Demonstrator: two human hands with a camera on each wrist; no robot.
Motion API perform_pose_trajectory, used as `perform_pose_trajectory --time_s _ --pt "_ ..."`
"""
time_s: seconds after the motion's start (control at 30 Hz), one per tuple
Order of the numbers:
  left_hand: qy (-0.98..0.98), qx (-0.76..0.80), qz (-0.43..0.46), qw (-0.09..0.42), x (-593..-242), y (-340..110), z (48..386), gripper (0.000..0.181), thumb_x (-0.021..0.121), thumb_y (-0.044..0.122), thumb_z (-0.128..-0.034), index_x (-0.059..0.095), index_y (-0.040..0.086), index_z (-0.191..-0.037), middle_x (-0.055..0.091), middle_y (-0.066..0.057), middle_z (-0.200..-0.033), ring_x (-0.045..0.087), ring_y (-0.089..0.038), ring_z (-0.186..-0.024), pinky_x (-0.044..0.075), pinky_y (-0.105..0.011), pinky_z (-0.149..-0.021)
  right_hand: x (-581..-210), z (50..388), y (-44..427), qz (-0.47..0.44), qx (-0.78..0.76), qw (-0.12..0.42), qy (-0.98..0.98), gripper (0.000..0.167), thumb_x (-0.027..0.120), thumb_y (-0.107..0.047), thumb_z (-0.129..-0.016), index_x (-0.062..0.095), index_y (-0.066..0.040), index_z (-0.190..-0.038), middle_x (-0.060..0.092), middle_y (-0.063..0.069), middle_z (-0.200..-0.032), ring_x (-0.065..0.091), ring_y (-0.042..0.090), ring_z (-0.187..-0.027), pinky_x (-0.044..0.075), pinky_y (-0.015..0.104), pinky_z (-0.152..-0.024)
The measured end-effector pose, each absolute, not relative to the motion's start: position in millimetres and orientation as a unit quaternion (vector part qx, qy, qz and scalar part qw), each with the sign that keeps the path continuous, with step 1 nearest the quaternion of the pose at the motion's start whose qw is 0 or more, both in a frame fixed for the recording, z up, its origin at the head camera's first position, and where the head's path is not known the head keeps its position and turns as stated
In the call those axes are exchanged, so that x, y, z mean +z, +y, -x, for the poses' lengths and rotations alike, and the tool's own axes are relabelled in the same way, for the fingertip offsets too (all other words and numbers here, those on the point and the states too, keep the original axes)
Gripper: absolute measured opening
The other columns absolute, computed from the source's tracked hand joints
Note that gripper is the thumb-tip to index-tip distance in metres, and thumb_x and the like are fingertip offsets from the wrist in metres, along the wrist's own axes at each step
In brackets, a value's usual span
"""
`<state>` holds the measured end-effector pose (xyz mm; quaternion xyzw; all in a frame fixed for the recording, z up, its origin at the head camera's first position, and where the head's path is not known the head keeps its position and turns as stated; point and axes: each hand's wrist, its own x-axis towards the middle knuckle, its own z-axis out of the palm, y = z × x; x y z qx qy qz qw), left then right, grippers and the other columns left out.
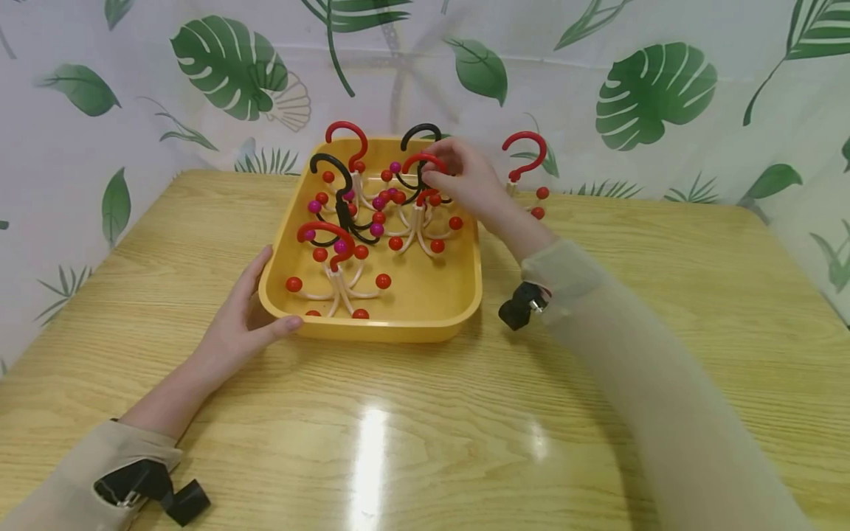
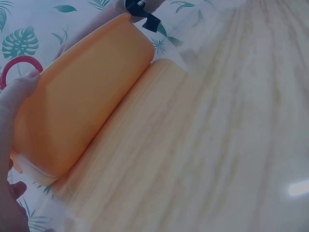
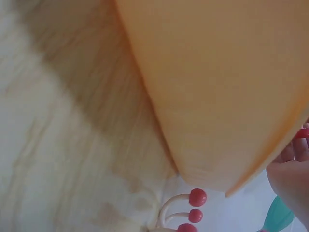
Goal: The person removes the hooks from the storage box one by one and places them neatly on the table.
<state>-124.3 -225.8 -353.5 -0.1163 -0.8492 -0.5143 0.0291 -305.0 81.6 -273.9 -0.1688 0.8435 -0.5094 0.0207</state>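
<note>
Yellow rounded-corner plastic tray [image 1: 378, 332]: sits on a light wood-grain table [image 1: 425, 413], toward its far edge; holds five hooked, many-legged pieces with ball tips.
Left hand [image 1: 232, 332]: holds the tray at its near-left corner; thumb on the front rim, fingers along the outer left wall.
Right hand [image 1: 474, 184]: reaches across the tray's right rim; thumb and fingertips pinch the hook of a red-hooked piece with pale legs and red balls [image 1: 417, 217]; the exact contact is partly hidden by the fingers.
Pinched piece: inside the tray, right half, hook up, legs splayed; can't tell if every leg rests on the tray floor.
Near-left in tray: red-hooked, pale-legged piece with red balls [image 1: 336, 284]; hook up, close to the left hand's thumb.
Mid-left in tray: black hooked piece with magenta balls [image 1: 342, 214]; leans a bit, legs crowding its neighbours.
Far side in tray: second red-hooked, pale-legged piece [image 1: 358, 184] on the left; second black hooked piece [image 1: 421, 127] just behind the right hand's fingers.
Outside tray: another red-hooked, pale-legged piece [image 1: 544, 151], right of the tray at the far end; partly behind the right arm.
Backdrop: white cloth with green leaf print [image 1: 531, 59], behind the table.
</note>
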Motion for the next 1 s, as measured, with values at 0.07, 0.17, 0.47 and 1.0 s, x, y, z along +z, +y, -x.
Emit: perform_pose_trajectory --time_s 0.07,0.17,0.47,1.0 --pt "-0.849 -0.515 0.116 0.028 -353.1 -225.7 124.2 0.096 0.073 0.023 -0.0845 0.008 0.027 -0.155 0.011 -0.001 -0.158 0.013 -0.028 -0.143 0.006 -0.062 -0.110 -270.8 304.8 79.8 0.169 -0.504 0.011 0.847 0.032 0.064 -0.017 -0.093 0.053 -0.012 -0.122 0.062 0.003 -0.113 0.054 0.016 -0.101 0.048 0.025 -0.088" --pt "-0.850 -0.513 0.114 0.028 -352.7 -225.5 123.9 0.096 0.073 0.024 -0.0845 0.008 0.029 -0.154 0.011 -0.001 -0.159 0.012 -0.029 -0.143 0.006 -0.062 -0.110 -266.2 304.3 77.4 0.172 -0.506 0.002 0.845 0.029 0.064 -0.016 -0.093 0.055 -0.010 -0.120 0.061 0.004 -0.113 0.054 0.017 -0.101 0.048 0.025 -0.089" --pt "-0.853 -0.509 0.110 0.029 -352.9 -225.2 123.8 0.096 0.073 0.025 -0.0844 0.008 0.030 -0.154 0.011 -0.002 -0.159 0.012 -0.029 -0.143 0.005 -0.062 -0.110 -259.6 301.5 74.6 0.187 -0.509 0.000 0.840 0.027 0.064 -0.015 -0.093 0.056 -0.007 -0.117 0.061 0.005 -0.111 0.054 0.017 -0.098 0.047 0.024 -0.088" --pt "-0.851 -0.513 0.109 0.020 -352.6 -224.8 124.4 0.096 0.073 0.025 -0.0853 0.007 0.030 -0.154 0.009 -0.001 -0.159 0.011 -0.029 -0.143 0.006 -0.063 -0.110 -245.9 295.2 77.1 0.182 -0.496 -0.005 0.849 0.022 0.064 -0.018 -0.093 0.060 -0.012 -0.114 0.061 0.001 -0.113 0.055 0.014 -0.101 0.047 0.023 -0.089"
